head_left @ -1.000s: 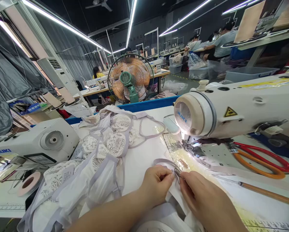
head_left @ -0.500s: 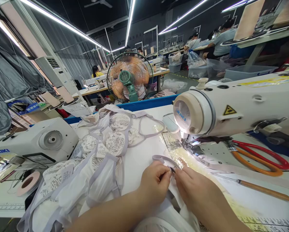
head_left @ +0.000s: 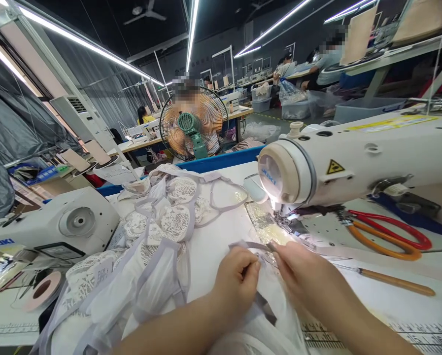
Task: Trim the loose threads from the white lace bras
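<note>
Just in front of the sewing machine [head_left: 298, 170], a narrow grey bra strap [head_left: 248, 244] arcs above my hands. My right hand [head_left: 305, 268] pinches its end, and a small dark piece shows at the fingertips. To the left, my left hand [head_left: 233, 281] is closed with thumb and fingers together around part of the strap, though its grip is partly hidden. A thin line spans the gap between the hands. Below them hangs the white bra [head_left: 280, 315], partly covered by my forearms. Several white lace bras with grey edging [head_left: 174, 222] lie heaped to the left.
Orange-handled scissors [head_left: 387, 239], a red-handled pair [head_left: 394, 227] and a wooden-handled awl [head_left: 396, 281] lie on the right. A second sewing machine [head_left: 76, 222] and a tape roll [head_left: 43, 291] stand left. Behind the table is a fan [head_left: 194, 123]; people sit farther back.
My right hand has drawn slightly up and away from my left, opening a gap between the fingertips. The dark piece has moved with it. The view has shifted a little.
</note>
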`<action>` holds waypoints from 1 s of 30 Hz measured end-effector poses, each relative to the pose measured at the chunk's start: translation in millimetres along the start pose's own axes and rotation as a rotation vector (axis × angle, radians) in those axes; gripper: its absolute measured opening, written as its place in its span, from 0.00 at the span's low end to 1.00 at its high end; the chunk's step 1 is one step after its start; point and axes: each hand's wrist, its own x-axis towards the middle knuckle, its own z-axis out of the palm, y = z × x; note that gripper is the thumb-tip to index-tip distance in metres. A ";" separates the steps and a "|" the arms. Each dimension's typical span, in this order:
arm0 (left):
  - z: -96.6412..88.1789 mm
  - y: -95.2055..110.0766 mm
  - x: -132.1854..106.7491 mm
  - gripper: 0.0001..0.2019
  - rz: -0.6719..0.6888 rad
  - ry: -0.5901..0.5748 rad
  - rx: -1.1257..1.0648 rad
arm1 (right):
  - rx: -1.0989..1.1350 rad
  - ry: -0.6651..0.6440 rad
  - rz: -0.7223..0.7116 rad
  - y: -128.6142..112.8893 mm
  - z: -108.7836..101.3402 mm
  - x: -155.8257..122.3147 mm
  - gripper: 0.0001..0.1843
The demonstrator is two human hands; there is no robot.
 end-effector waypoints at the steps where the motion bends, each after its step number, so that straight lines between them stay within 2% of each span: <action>1: 0.1 0.0 0.8 0.07 -0.016 0.006 -0.014 | 0.025 0.021 0.005 2.9 -3.3 -1.5 0.14; 5: 1.7 -2.1 3.9 0.06 -0.129 0.003 -0.059 | 0.089 0.066 -0.064 4.5 -13.3 -9.6 0.13; 10: 3.0 -2.8 5.2 0.06 -0.240 0.017 -0.085 | 0.104 0.099 -0.119 -6.8 -11.7 -14.8 0.13; 16: 1.9 -2.0 6.3 0.07 -0.233 0.024 -0.064 | 0.076 0.093 -0.125 -15.1 -7.5 -12.0 0.15; 24: 4.4 -6.0 2.0 0.07 -0.178 0.032 -0.046 | -0.068 0.108 -0.135 -20.0 3.8 -13.7 0.14; 30: 3.4 -3.6 1.8 0.09 -0.159 0.066 -0.066 | -0.062 0.053 -0.203 -20.9 -1.2 -7.0 0.11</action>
